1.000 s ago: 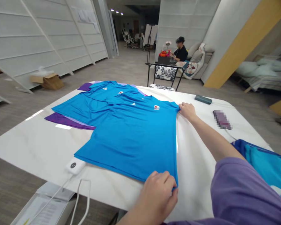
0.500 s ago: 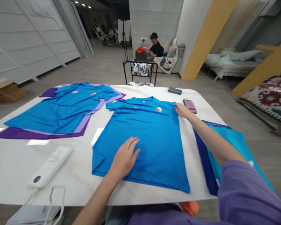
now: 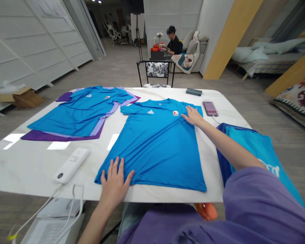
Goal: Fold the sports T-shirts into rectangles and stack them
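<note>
Blue jersey point(image 3: 157, 142) flat on table point(image 3: 35, 166): thin, limp, prob. slick. Left hand point(image 3: 115, 181) splayed on hem, right hand point(image 3: 193, 117) open-flat at shoulder; best pinched at corners.

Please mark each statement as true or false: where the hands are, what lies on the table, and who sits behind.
1. The left hand lies flat on the blue shirt at its hem. True.
2. The right hand holds the phone. False: it rests on the shirt near its shoulder, apart from the phone.
3. A white power bank lies on the table left of the shirt. True.
4. The shirt is folded in half. False: it lies spread flat.
5. A person sits beyond the chair. True.
</note>
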Demonstrator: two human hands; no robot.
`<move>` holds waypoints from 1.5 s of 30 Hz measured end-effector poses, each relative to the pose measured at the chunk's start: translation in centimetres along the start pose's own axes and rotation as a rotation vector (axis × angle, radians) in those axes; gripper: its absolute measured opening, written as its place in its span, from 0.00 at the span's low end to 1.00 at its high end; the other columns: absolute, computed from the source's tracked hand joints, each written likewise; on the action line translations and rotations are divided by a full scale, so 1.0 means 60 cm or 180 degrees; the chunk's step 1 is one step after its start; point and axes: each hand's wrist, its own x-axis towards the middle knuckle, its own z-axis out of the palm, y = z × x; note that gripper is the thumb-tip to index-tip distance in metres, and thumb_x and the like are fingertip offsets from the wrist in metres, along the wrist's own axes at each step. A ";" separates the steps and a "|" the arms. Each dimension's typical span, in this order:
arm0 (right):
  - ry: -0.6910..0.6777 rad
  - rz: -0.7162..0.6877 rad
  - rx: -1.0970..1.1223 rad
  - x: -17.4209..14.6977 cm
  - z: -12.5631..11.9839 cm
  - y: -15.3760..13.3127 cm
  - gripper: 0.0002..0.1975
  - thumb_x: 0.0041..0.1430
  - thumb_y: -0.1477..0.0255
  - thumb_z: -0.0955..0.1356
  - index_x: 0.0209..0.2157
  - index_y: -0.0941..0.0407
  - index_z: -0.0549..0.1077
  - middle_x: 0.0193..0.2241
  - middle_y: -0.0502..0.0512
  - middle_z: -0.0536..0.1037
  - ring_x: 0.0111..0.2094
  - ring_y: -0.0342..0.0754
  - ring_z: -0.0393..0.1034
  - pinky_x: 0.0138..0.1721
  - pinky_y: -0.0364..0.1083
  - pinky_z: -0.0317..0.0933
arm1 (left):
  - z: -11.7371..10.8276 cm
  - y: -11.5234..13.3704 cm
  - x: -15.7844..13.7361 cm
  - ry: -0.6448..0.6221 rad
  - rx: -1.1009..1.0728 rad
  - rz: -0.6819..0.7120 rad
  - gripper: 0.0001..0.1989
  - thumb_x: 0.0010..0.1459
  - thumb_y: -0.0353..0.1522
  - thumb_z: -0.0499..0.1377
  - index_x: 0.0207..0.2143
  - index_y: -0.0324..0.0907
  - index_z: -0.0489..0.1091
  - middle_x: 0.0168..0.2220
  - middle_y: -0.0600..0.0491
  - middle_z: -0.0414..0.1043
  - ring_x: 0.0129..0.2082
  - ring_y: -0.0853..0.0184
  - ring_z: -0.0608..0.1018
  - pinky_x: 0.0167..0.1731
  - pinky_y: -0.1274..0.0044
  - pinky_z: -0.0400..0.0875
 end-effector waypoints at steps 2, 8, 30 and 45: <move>-0.0199 -0.0286 0.0043 -0.100 0.000 -0.050 0.49 0.78 0.42 0.62 0.83 0.62 0.57 0.82 0.75 0.57 0.82 0.74 0.55 0.82 0.72 0.50 | -0.014 -0.019 -0.005 -0.0018 -0.0038 0.0016 0.41 0.80 0.54 0.46 0.85 0.42 0.54 0.86 0.38 0.50 0.86 0.42 0.54 0.81 0.41 0.51; -0.0615 -0.1032 0.0357 -0.469 0.028 -0.161 0.52 0.77 0.41 0.66 0.88 0.47 0.42 0.86 0.56 0.49 0.85 0.68 0.47 0.87 0.70 0.42 | -0.035 -0.072 -0.008 -0.0093 -0.0332 -0.0137 0.46 0.79 0.56 0.46 0.84 0.33 0.54 0.85 0.32 0.49 0.86 0.40 0.54 0.81 0.47 0.54; 0.0369 -0.0109 0.0753 -0.202 0.016 -0.065 0.42 0.81 0.43 0.59 0.81 0.57 0.63 0.76 0.69 0.69 0.79 0.64 0.62 0.82 0.64 0.56 | -0.048 0.039 0.474 0.0392 -0.1156 0.0731 0.31 0.82 0.42 0.49 0.76 0.31 0.63 0.74 0.31 0.65 0.76 0.47 0.68 0.78 0.55 0.60; 0.0652 0.1379 -0.0322 0.040 0.085 0.087 0.48 0.79 0.39 0.57 0.80 0.60 0.67 0.81 0.71 0.61 0.82 0.73 0.52 0.82 0.71 0.47 | 0.059 -0.004 0.742 0.0046 -0.0214 0.0609 0.52 0.71 0.68 0.50 0.85 0.49 0.55 0.86 0.41 0.48 0.86 0.35 0.48 0.78 0.32 0.37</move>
